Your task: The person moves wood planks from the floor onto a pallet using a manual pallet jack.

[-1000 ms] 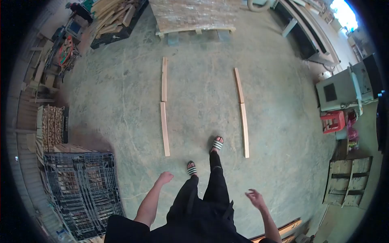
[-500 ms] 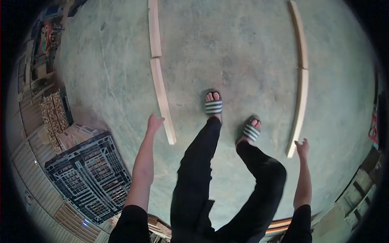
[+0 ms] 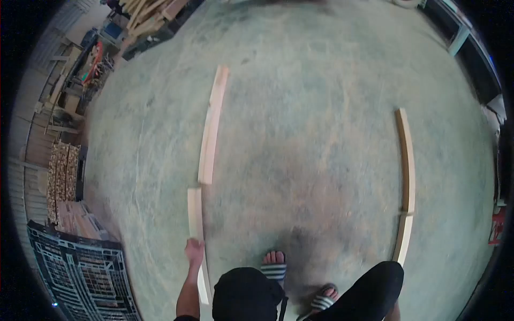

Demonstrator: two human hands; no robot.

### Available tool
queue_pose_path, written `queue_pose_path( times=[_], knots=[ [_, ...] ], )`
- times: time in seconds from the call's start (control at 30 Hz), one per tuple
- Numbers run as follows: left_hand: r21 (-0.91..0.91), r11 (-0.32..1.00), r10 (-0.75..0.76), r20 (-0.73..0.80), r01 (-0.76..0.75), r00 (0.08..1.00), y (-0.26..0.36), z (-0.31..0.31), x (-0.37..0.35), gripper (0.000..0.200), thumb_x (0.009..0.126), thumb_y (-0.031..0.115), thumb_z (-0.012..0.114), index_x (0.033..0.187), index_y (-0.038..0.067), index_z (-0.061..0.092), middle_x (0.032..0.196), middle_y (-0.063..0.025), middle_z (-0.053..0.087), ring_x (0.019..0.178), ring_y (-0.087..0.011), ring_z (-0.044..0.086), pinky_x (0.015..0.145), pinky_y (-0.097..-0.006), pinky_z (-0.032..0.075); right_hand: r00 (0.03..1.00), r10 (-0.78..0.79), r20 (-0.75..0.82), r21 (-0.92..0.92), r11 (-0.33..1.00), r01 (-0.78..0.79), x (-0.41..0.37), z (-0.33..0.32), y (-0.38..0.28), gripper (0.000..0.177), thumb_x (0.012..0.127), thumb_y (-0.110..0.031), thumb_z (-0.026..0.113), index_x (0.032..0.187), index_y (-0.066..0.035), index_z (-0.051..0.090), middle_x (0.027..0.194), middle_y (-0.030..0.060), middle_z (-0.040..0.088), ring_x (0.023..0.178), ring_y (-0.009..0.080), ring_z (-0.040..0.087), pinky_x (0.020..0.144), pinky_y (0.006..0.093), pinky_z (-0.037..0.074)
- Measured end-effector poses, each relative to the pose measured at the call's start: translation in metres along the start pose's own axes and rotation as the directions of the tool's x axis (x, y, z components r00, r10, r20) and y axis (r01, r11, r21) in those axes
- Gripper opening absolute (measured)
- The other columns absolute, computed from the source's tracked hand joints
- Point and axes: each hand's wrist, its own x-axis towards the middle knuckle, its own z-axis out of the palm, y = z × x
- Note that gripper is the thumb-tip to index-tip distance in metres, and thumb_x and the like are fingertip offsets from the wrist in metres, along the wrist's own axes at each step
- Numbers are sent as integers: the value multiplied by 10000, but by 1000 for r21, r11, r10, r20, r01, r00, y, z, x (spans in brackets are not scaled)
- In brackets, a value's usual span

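Note:
My left hand (image 3: 194, 250) is closed on the near left wooden beam (image 3: 195, 214), about halfway along it. A second pale beam (image 3: 214, 125) lies beyond it on the floor, its near end close to the held beam's far end but offset to the right. On the right, two more beams lie end to end: a far one (image 3: 407, 160) and a near one (image 3: 404, 238), whose lower end is hidden by my raised knee. Behind that knee my right hand is out of sight; only a bit of the forearm (image 3: 395, 313) shows.
The concrete floor (image 3: 305, 134) stretches between the two rows of beams. My sandalled feet (image 3: 274, 265) stand between the rows. At the left are a black plastic pallet (image 3: 80, 273) and stacked wood (image 3: 61, 176); a timber pile (image 3: 155, 18) stands at the far left.
My view has tilted forward and my body has crouched lower. My left hand has moved from beside the near left beam onto it. My right hand has gone behind the knee.

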Motion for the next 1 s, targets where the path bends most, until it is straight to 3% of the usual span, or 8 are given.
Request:
queue_pose_path(
  times=[0.2,0.33,0.4,0.47,0.63,0.7,0.83,1.0],
  knots=[
    [76,995,60,25,-62,998,44,-54,67,397,821,312,776,987,45,532,785,-118,650,728,-315,665,679,-458,535,1000,26,0,-4,1000,-26,-9,-3,-9,850,746,-468,780,1358,47,491,1260,292,601,1163,423,590,967,484,496],
    [155,961,213,110,-228,971,185,-90,217,459,847,391,747,1022,22,536,827,-156,659,783,-329,673,685,-459,534,1000,-3,-13,-35,999,3,-21,-6,2,836,749,-457,780,1356,42,495,1258,285,604,1158,421,593,959,484,500],
    [-58,965,262,164,-256,951,252,-94,288,628,798,378,799,1203,-10,518,1014,-226,673,932,-360,678,791,-442,541,999,-25,-25,-47,999,24,-24,-5,7,829,751,-452,780,1355,39,497,1257,282,606,1156,420,595,955,484,502],
    [-253,900,355,-46,-355,934,250,-37,332,790,752,359,832,1338,-23,465,1190,-292,618,1095,-405,634,929,-443,512,998,-54,-42,-49,997,52,-21,-14,1,822,752,-446,780,1355,36,499,1256,279,608,1154,419,597,951,484,504],
    [103,962,269,-235,-252,934,222,72,301,773,782,381,760,1366,-42,482,1317,-259,580,1244,-394,557,1048,-458,442,930,-331,-161,-64,944,325,2,-39,-38,804,756,-433,780,1352,29,503,1253,271,613,1148,416,601,940,485,509],
    [-294,951,78,-58,-92,995,242,53,279,734,794,320,759,1371,-44,489,1310,-251,595,1239,-345,571,1037,-443,461,962,-257,-98,88,960,265,-73,-144,-152,794,766,-412,776,1385,-5,490,1213,232,650,1121,386,629,924,475,517],
    [356,861,443,-177,-362,879,160,99,381,936,839,531,723,1433,-103,375,1401,-279,524,1316,-404,501,1086,-444,422,882,-387,-271,88,902,423,-35,-210,-222,716,726,-404,784,1334,-88,576,977,203,715,942,361,697,799,453,543],
    [236,932,301,-79,-275,950,194,53,341,911,822,513,742,1484,20,355,1414,-283,507,1294,-432,511,1065,-462,430,840,-451,-303,99,861,498,45,-273,-324,457,753,-409,733,1132,-168,651,952,172,726,910,373,696,783,469,541]
  ],
)
